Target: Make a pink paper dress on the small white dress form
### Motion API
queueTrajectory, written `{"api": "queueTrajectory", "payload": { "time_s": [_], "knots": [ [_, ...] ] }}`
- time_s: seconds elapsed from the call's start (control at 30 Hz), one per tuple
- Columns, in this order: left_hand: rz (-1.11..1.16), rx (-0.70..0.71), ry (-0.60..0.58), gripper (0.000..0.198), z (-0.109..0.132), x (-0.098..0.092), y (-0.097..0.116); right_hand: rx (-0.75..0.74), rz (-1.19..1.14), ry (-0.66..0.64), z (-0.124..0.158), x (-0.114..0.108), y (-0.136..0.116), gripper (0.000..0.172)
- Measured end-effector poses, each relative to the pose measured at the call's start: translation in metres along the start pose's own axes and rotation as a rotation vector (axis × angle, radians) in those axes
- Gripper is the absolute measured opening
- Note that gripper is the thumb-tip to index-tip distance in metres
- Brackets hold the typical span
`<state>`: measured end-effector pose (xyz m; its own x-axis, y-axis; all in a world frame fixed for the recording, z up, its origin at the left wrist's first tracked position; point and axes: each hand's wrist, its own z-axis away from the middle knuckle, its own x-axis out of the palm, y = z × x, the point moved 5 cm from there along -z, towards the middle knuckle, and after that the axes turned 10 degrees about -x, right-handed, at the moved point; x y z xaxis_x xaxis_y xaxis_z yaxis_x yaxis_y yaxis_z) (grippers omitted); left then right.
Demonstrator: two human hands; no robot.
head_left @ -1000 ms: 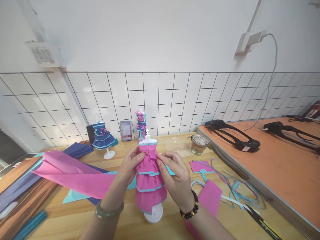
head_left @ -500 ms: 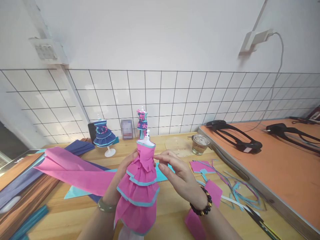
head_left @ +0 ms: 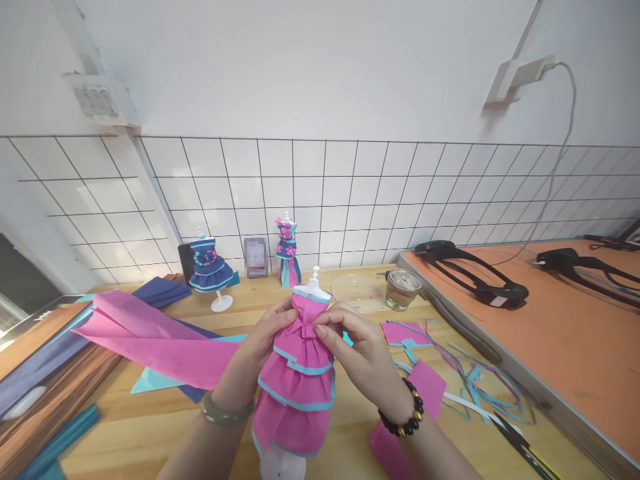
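A pink tiered doll dress (head_left: 297,387) with light-blue trim covers a small white mannequin (head_left: 314,283), which leans slightly to the right at its top. Around the waist from the left side, my left hand (head_left: 263,347) grips the dress, some of its fingers hidden behind it. On the front of the waist, the thumb and forefinger of my right hand (head_left: 357,347) pinch a fold of the pink cloth. A jade-coloured bangle (head_left: 227,410) is on my left wrist and a black bead bracelet (head_left: 413,413) on my right.
Two more dressed mannequins, one in a blue dress (head_left: 210,267) and one in a mixed-colour dress (head_left: 287,250), stand at the back. Pink cloth (head_left: 175,350) lies left. On the right are a lidded glass (head_left: 401,290), pink scraps (head_left: 430,383), ribbons (head_left: 475,383) and scissors (head_left: 520,443).
The mannequin in the pink dress has shifted right and tilted. My right hand's fingers have closed from near the bodice onto the cloth at the waist.
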<state>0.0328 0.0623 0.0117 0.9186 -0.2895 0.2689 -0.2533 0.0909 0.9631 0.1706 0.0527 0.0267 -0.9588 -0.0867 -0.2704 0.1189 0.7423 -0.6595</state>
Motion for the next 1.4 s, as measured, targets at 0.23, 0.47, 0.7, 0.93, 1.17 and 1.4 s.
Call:
{"api": "queueTrajectory", "payload": {
  "time_s": [0.23,0.47,0.7,0.93,1.17,1.4],
  "knots": [
    [0.186,-0.029,-0.076,0.025,-0.019,0.001,-0.004,-0.027,0.162,0.134,0.003,-0.004,0.003,0.007],
    [0.168,0.008,-0.013,0.016,-0.022,-0.007,-0.001,-0.286,0.263,0.016,0.001,-0.004,-0.010,0.013],
    [0.301,-0.029,-0.093,0.018,-0.027,-0.010,-0.009,-0.331,0.434,0.038,0.001,-0.005,-0.011,0.014],
    [0.275,0.002,-0.152,0.022,-0.033,-0.011,-0.016,-0.317,0.455,0.068,-0.001,-0.007,-0.013,0.009],
    [0.239,0.019,-0.115,0.030,-0.037,-0.012,-0.018,-0.297,0.434,0.063,0.000,-0.006,-0.005,0.008],
    [0.052,0.045,-0.140,0.033,-0.038,-0.009,-0.018,-0.230,0.360,0.047,0.000,-0.004,0.002,0.008]
  ]
}}
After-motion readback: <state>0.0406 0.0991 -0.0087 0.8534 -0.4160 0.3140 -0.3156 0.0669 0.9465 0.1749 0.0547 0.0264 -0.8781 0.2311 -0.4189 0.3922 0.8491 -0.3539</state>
